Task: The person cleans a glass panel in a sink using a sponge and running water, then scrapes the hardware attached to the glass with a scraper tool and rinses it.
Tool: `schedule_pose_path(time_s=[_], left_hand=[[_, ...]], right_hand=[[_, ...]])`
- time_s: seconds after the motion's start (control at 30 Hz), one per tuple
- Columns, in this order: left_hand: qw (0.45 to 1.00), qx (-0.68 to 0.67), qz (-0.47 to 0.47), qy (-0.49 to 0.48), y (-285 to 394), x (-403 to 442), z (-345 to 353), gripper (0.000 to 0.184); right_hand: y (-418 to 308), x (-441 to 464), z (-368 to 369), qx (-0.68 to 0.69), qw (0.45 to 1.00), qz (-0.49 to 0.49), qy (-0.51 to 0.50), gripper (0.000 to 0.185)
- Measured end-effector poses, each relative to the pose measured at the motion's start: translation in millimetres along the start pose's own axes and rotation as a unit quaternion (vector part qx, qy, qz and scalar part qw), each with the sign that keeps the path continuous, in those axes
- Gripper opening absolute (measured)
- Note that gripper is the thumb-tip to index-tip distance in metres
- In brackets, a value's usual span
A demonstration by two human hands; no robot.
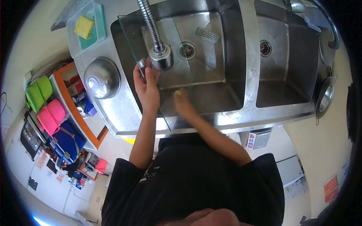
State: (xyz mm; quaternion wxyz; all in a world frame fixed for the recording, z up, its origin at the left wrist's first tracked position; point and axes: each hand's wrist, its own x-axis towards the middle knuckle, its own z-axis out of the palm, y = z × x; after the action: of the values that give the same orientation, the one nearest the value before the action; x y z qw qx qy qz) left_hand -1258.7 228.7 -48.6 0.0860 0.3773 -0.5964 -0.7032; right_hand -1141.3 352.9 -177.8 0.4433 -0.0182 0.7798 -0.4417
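Note:
My left hand grips a clear glass panel by its left edge, where a small metal fitting shows beside the fingers. The panel lies slanted over the left sink basin, and its lower corner reaches past the front rim. Over the glass, my right hand is smeared by motion, its fingers curled round a small yellow piece that is too blurred to identify. A faucet head on a coiled metal hose hangs just above, close to my left fingers.
A steel bowl sits upside down on the left counter. Behind it, a plastic container holds a yellow sponge. A perforated strip lies in the left basin. At right are a second basin and a pan.

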Motion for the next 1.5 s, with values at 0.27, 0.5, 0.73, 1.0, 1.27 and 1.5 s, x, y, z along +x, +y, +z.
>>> schedule_pose_path(time_s=[0.27,0.5,0.73,1.0,1.27,1.5], left_hand=[[0.996,0.047,-0.006,-0.073,11,3,-14,0.072],[0.987,-0.033,-0.04,-0.152,-11,9,-37,0.054],[0.987,-0.069,-0.031,-0.138,-21,-3,-24,0.068],[0.975,-0.105,-0.039,-0.19,-20,1,-41,0.066],[0.979,-0.15,-0.032,-0.132,-20,-1,-37,0.068],[0.981,-0.145,-0.009,-0.125,-14,15,-34,0.063]], right_hand=[[-132,5,-64,0.171,0.923,-0.338,0.069,0.057],[-202,139,-103,0.182,0.861,-0.456,0.132,0.053],[-219,168,-126,0.093,0.813,-0.562,0.116,0.046],[-5,358,-106,0.119,0.916,-0.288,0.253,0.042],[55,289,-93,0.053,0.962,-0.098,0.25,0.048],[-15,94,-39,0.071,0.982,0.12,0.127,0.042]])
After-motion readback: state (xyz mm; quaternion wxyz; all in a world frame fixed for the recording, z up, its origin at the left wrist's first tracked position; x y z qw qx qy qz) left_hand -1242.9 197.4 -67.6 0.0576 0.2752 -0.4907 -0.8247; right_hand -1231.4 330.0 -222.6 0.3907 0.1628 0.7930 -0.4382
